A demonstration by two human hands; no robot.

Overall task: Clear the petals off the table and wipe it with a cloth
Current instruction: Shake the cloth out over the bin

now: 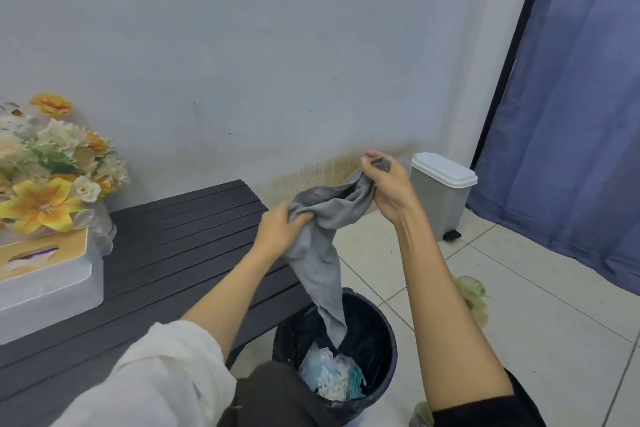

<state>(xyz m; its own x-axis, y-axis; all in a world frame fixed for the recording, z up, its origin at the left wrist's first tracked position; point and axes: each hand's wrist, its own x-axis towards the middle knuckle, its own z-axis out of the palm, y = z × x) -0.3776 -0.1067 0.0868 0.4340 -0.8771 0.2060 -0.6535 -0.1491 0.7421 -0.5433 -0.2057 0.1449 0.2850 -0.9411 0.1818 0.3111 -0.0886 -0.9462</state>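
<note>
A grey cloth [320, 246] hangs between both hands, its lower end dangling into a dark bin [381, 333] lined with a black bag. My left hand [280, 230] grips the cloth's middle bunch. My right hand [388, 184] holds its upper corner, raised higher and to the right. The bin holds white and pale blue scraps [332, 380]. The dark slatted table [180, 246] lies to the left; I see no petals on its visible surface.
A bouquet of yellow and cream flowers [52, 170] and a white tissue box [48, 274] stand at the table's left end. A grey pedal bin with a white lid [441, 198] sits by the wall. A blue curtain [571, 114] hangs at right.
</note>
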